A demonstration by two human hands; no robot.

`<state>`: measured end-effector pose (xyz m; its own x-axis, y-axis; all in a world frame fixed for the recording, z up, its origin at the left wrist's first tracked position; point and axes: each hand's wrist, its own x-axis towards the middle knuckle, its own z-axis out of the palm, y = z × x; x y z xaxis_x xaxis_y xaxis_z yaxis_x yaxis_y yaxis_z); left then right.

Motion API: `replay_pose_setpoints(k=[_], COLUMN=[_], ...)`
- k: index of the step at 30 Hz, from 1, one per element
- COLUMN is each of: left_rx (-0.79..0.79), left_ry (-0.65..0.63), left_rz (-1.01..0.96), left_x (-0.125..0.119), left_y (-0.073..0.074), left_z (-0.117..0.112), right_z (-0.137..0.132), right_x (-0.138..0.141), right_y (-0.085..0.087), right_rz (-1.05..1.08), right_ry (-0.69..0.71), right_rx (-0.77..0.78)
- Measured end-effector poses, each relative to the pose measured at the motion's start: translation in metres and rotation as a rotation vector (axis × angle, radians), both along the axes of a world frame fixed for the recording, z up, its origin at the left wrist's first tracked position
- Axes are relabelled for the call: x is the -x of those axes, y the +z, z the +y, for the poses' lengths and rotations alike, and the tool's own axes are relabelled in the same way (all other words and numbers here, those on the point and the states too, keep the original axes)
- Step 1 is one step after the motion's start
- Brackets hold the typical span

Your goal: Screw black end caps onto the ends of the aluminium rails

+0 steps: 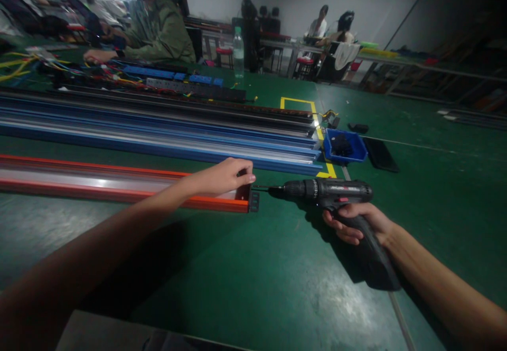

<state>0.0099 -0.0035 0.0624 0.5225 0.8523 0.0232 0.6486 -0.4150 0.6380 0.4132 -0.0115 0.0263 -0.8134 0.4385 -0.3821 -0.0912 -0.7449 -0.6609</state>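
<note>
The person's left hand bent its fingers over the right end of an orange channel, at its black end cap. The right hand gripped a power drill, its bit aimed at that end; whether they touched was unclear. Blue channels lay beyond, farther from the near edge of the green bench, with a blue tray just beside their right ends. Near the far edge stood a bottle, and a co-worker's hand rested by wiring.
</note>
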Motion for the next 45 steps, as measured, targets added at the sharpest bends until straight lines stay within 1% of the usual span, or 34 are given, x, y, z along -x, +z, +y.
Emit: replay_pose_setpoints(k=[9, 25, 32, 36, 45], left_rx=[0.006, 0.004, -0.002, -0.005, -0.019], left_ry=[0.002, -0.003, 0.0, -0.011, -0.019], left_rz=[0.001, -0.003, -0.004, 0.0, 0.014], left_x=[-0.0005, 0.0002, -0.0007, -0.0002, 0.0002], left_y=[0.0012, 0.0011, 0.0016, 0.0, -0.0005], left_z=[-0.0006, -0.0002, -0.0007, 0.0003, 0.0009], right_z=[0.0008, 0.0005, 0.0002, 0.0007, -0.0001], right_x=[-0.001, 0.0024, 0.0029, 0.002, 0.0032], right_y=[-0.0047, -0.0003, -0.0018, -0.002, 0.002], right_rz=[0.028, 0.04, 0.065, 0.066, 0.009], right_ry=[0.005, 0.029, 0.039, 0.048, 0.029], right_rx=[-0.016, -0.057, -0.096, -0.091, -0.091])
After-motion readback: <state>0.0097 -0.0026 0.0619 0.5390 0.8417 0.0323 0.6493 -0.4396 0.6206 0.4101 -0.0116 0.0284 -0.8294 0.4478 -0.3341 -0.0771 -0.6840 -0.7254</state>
